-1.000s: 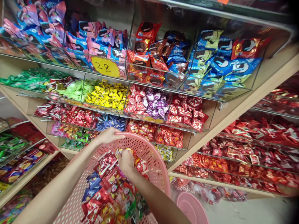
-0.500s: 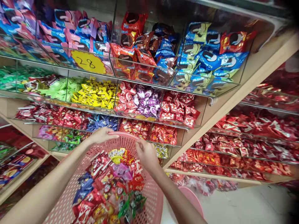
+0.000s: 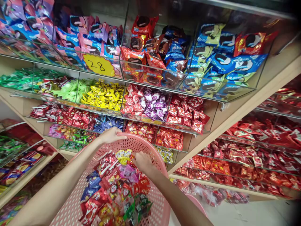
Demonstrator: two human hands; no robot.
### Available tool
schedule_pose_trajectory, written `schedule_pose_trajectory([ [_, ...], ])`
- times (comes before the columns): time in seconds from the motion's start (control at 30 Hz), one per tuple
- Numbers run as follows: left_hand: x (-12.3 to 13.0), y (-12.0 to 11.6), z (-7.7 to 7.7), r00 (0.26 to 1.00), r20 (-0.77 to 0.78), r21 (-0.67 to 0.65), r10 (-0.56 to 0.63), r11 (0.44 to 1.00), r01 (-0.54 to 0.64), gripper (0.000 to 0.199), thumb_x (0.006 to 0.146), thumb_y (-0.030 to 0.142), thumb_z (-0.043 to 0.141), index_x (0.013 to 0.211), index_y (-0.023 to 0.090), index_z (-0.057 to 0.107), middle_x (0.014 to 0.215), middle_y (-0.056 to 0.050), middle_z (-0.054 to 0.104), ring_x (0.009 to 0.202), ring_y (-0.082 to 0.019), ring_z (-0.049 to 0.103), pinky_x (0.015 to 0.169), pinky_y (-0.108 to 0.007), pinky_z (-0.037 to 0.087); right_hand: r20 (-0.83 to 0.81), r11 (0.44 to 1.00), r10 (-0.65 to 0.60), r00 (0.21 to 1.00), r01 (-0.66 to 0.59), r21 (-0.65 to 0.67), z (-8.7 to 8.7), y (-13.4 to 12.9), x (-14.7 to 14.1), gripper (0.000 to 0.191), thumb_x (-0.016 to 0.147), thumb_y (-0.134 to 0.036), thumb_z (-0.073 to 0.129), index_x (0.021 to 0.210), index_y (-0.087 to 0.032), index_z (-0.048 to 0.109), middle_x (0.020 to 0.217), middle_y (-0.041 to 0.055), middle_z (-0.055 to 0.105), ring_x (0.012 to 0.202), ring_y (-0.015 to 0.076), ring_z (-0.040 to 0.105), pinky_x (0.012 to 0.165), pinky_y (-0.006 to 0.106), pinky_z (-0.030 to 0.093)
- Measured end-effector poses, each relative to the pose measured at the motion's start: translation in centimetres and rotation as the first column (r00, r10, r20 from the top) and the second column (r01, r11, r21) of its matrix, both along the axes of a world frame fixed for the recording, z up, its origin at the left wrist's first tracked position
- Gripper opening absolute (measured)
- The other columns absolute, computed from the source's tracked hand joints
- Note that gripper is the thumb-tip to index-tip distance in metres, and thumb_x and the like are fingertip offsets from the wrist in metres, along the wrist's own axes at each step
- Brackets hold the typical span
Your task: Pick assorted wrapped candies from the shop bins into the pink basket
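Observation:
My left hand (image 3: 111, 135) is closed on the far left rim of a pink perforated plastic basket (image 3: 154, 153), which tilts towards me. Inside lies a mix of wrapped candies: blue packets (image 3: 90, 185), red packets (image 3: 95, 204), purple pieces (image 3: 129, 172), green ones (image 3: 138, 208) and a yellow-and-white group (image 3: 123, 157). My right hand (image 3: 142, 161) is inside the basket, just right of the yellow-and-white candies. Its fingers are curled down with the tips close to red wrappers. Whatever they hold, if anything, is hidden.
Stepped shelves with clear dividers hold yellow candies (image 3: 103, 95), purple-and-white candies (image 3: 154, 105) and red packets (image 3: 188, 111). Biscuit packs (image 3: 134, 58) fill the top tier, with a yellow "28" tag (image 3: 98, 65). A slanted wooden edge (image 3: 211, 135) runs right. Another pink container (image 3: 197, 204) stands on the floor.
My right hand has gone from the basket's far rim down into it, near the candies. My left hand keeps its hold on the rim. The shelves have shifted slightly rightward in view.

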State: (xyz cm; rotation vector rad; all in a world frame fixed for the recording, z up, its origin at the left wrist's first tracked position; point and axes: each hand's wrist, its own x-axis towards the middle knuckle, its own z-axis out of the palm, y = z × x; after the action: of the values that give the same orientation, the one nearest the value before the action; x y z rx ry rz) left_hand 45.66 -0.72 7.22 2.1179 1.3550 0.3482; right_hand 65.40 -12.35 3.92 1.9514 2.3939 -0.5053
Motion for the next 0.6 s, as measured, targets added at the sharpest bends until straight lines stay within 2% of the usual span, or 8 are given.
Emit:
schedule_pose_trajectory([
  [0.17, -0.7, 0.2, -0.6, 0.998, 0.063, 0.001, 0.029, 1.000, -0.029, 0.053, 0.062, 0.071, 0.059, 0.064, 0.019, 0.063, 0.051, 0.004, 0.046, 0.051, -0.012, 0.038, 0.050, -0.024, 0.022, -0.009, 1.000, -0.002, 1.000, 0.002, 0.014, -0.1, 0.5, -0.8, 0.030, 0.091, -0.033, 0.048, 0.105, -0.015, 0.067, 0.101, 0.0151, 0.072, 0.097, 0.0261, 0.067, 0.080, 0.035, 0.050],
  [0.37, -0.6, 0.3, -0.5, 0.998, 0.054, -0.019, 0.026, 1.000, -0.025, 0.052, 0.062, 0.071, 0.058, 0.065, 0.019, 0.064, 0.050, 0.004, 0.047, 0.051, -0.012, 0.040, 0.051, -0.024, 0.023, -0.033, 0.999, -0.032, 0.999, 0.032, -0.008, -0.2, 1.4, -2.6, 0.030, 0.088, -0.035, 0.052, 0.098, -0.013, 0.070, 0.099, 0.0179, 0.072, 0.095, 0.0267, 0.068, 0.078, 0.034, 0.050],
  [0.5, -0.7, 0.3, -0.2, 0.999, 0.021, -0.023, 0.030, 0.999, -0.030, 0.050, 0.063, 0.068, 0.059, 0.064, 0.018, 0.063, 0.051, 0.004, 0.046, 0.052, -0.012, 0.040, 0.051, -0.024, 0.023, -0.064, 0.998, -0.063, 0.996, 0.064, 0.013, 1.5, 0.5, -2.6, 0.031, 0.089, -0.034, 0.048, 0.103, -0.015, 0.069, 0.098, 0.0163, 0.073, 0.094, 0.0261, 0.068, 0.076, 0.034, 0.049],
  [0.6, -0.8, 0.1, 0.0, 0.999, 0.012, -0.035, 0.035, 0.999, -0.034, 0.049, 0.065, 0.066, 0.060, 0.063, 0.018, 0.060, 0.053, 0.004, 0.045, 0.053, -0.012, 0.039, 0.050, -0.023, 0.022, -0.248, 0.987, -0.062, 0.967, 0.096, 0.129, 3.4, -1.2, -0.2, 0.033, 0.090, -0.039, 0.047, 0.109, -0.021, 0.067, 0.089, 0.0090, 0.074, 0.083, 0.0211, 0.068, 0.073, 0.029, 0.046],
])
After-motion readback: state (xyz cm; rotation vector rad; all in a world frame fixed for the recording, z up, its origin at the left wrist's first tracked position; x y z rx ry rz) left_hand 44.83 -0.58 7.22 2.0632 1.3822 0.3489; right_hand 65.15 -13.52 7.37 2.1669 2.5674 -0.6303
